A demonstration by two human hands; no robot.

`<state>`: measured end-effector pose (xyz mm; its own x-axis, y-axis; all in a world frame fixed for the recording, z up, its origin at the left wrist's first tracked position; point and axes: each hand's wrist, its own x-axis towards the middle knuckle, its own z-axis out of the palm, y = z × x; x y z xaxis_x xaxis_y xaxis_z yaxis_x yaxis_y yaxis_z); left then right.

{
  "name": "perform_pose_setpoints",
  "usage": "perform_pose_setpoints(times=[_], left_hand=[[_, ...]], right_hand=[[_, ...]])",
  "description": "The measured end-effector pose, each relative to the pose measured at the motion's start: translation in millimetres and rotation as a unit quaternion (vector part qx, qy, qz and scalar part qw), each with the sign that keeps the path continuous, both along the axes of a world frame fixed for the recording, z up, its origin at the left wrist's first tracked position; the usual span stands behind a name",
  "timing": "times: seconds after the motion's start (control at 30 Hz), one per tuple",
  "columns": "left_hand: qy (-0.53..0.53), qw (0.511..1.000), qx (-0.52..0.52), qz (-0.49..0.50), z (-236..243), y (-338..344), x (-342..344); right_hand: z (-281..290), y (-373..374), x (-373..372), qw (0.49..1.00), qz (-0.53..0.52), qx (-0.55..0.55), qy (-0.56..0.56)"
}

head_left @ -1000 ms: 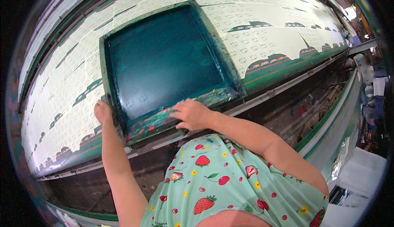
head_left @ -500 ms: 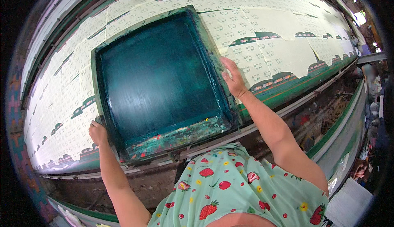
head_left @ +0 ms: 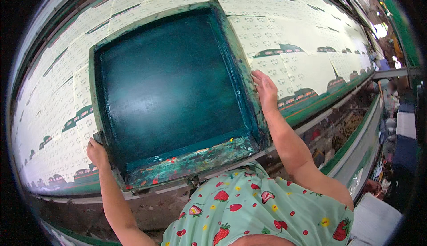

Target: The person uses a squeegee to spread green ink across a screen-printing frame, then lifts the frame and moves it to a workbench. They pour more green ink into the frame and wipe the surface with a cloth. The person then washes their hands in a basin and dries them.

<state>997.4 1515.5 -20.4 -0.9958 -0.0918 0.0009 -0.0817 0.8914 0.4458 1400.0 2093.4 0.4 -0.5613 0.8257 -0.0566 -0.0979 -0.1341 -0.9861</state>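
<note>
A large screen printing frame (head_left: 191,163) spans the middle of the view, tilted slightly, above the pale sheets. Its inner mesh (head_left: 169,81) is coated dark teal, and the near edge is smeared with red and yellow paint. My left hand (head_left: 98,152) is closed at the frame's lower left side, by a small dark tab (head_left: 98,136). On the opposite side, my right hand (head_left: 266,90) grips the right edge, its fingertips against the frame and partly hidden.
Pale printed sheets (head_left: 307,28) cover the long table, with dark green gaps between them. A metal rail (head_left: 329,97) runs along the near edge. White folded material (head_left: 376,217) lies at the lower right. Green-edged boards (head_left: 353,146) stand behind my right arm.
The frame appears larger and closer, its near edge lower in the view. Both hands have moved with it, slightly farther apart. The whole view has shifted a little too.
</note>
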Motion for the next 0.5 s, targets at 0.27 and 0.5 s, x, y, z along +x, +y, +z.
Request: perform_pose_setpoints(times=[0.27,0.5], left_hand=[[-0.051,0.993,0.097,-0.045,-10,-14,-22],[-0.166,0.948,0.266,0.058,49,23,-18]], right_hand=[[61,-5,-16,0.999,0.034,0.0,0.01],[130,33,-6,0.996,0.082,0.024,-0.01]])
